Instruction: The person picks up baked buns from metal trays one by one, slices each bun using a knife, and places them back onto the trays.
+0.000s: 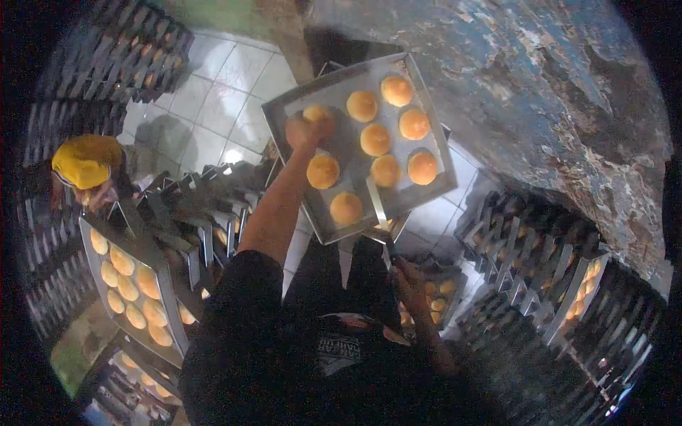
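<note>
Widest first, and we've got a broad, mottled surface (526,92) filling the upper right, then dark stacks of trays (511,277) crowding both sides, layered one over another, presumably to save floor. Over on the left, a person in a yellow cap (80,162) is by a stack there, buns showing in its top tray.

Down to the middle, and here's the big metal tray (355,176), right in front of the wearer! We spot more metal edges poking out beneath, so it seems propped on something below; that would explain why neither hand has to carry it.

Now the hands: the left hand (307,133) reaches in over the tray's far left and meets a bun (317,112) there; blurred fingers, so we can't tell whether they pinch it or just press. The right hand (410,280), low at the near side, has its fingers wrapped round the dark handle of a spatula (377,204), held low, blade angled in over the rim, its tip right at another bun (386,171), likely for reach under it.
</note>
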{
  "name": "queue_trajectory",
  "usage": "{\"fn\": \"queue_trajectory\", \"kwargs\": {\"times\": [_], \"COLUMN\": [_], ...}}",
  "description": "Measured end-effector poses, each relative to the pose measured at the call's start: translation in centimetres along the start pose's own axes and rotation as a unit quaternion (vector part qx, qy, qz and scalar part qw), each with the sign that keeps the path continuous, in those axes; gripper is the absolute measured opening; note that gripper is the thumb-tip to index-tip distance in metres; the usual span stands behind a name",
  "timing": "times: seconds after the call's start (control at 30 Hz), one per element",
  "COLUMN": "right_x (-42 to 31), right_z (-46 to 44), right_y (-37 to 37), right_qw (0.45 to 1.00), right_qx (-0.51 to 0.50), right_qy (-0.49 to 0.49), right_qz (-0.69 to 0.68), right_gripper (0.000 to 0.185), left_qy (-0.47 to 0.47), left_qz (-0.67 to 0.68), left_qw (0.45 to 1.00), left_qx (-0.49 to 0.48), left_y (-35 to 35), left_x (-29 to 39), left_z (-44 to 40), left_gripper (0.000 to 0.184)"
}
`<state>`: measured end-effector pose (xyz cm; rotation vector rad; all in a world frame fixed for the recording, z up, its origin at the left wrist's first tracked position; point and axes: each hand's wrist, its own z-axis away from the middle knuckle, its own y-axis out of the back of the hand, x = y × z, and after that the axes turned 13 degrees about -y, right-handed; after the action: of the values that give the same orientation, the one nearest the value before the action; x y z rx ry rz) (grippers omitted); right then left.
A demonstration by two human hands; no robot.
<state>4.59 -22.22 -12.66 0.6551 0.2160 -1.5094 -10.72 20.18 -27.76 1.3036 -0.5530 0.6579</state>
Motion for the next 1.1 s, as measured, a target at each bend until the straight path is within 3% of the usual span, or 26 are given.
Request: {"fn": "queue_trajectory", "kwargs": {"times": [0.03, 0.07, 0.13, 0.17, 0.23, 0.27, 0.33, 0.4, 0.47, 0.53, 0.6, 0.83, 0.9, 0.93, 1.0, 1.1], "right_x": [-2.8, -2.8, -3.0, -3.8, -9.3, -10.7, -13.3, -14.4, -13.3, -14.3, -14.3, -13.4, -11.9, -12.2, -13.3, -14.4], "right_z": [0.8, 0.4, -0.1, 0.0, 0.9, 1.5, 2.7, 3.3, 2.0, 4.0, 5.1, 10.0, 9.0, 9.5, 10.2, 9.8], "right_y": [0.5, 0.8, 1.5, 1.9, 3.7, 4.1, 4.8, 5.3, 5.4, 6.3, 6.9, 9.8, 10.1, 10.5, 11.4, 12.5], "right_qw": [0.996, 0.995, 0.985, 0.973, 0.974, 0.971, 0.974, 0.974, 0.960, 0.958, 0.957, 0.950, 0.922, 0.921, 0.923, 0.938], "right_qx": [-0.030, -0.023, 0.104, 0.151, 0.028, 0.029, 0.017, 0.027, 0.143, 0.129, 0.162, 0.148, 0.176, 0.177, 0.186, 0.165], "right_qy": [0.046, 0.055, 0.124, 0.146, 0.181, 0.193, 0.104, 0.111, 0.234, 0.251, 0.242, 0.275, 0.345, 0.345, 0.336, 0.304], "right_qz": [-0.074, -0.075, 0.058, 0.100, -0.132, -0.136, -0.199, -0.194, -0.050, -0.055, 0.009, -0.001, -0.018, -0.019, -0.005, -0.018], "right_gripper": [0.035, 0.035, 0.033, 0.032, 0.030, 0.030, 0.030, 0.033, 0.040, 0.044, 0.043, 0.041, 0.039, 0.039, 0.037, 0.038], "left_qy": [-0.052, -0.061, -0.022, -0.032, -0.055, -0.066, -0.030, -0.012, 0.038, -0.002, -0.016, 0.000, -0.047, -0.048, -0.067, -0.111], "left_qz": [-0.111, -0.106, 0.163, 0.166, 0.396, 0.395, 0.664, 0.660, 0.752, 0.754, 0.807, 0.819, 0.801, 0.801, 0.743, 0.753], "left_qw": [0.992, 0.992, 0.982, 0.981, 0.913, 0.913, 0.732, 0.737, 0.644, 0.643, 0.573, 0.563, 0.578, 0.578, 0.640, 0.617], "left_qx": [-0.011, -0.006, -0.094, -0.092, -0.082, -0.079, -0.151, -0.148, -0.130, -0.133, -0.139, -0.112, -0.146, -0.148, -0.186, -0.199], "left_y": [1.2, 0.5, -2.0, -1.4, 0.7, 1.4, 2.7, 5.7, 7.4, 8.2, 8.5, 9.3, 9.1, 9.4, 9.3, 8.6], "left_x": [2.7, 2.1, -0.9, 0.7, 3.9, 5.0, 7.7, 11.9, 14.6, 16.1, 17.1, 20.9, 21.3, 22.1, 23.7, 24.4], "left_z": [1.0, 0.7, 0.0, 0.5, 3.3, 4.4, 6.5, 10.0, 12.5, 13.6, 14.2, 16.1, 16.8, 17.9, 20.3, 21.4], "left_gripper": [0.075, 0.075, 0.068, 0.068, 0.062, 0.062, 0.058, 0.051, 0.053, 0.053, 0.045, 0.043, 0.040, 0.040, 0.041, 0.039]}}
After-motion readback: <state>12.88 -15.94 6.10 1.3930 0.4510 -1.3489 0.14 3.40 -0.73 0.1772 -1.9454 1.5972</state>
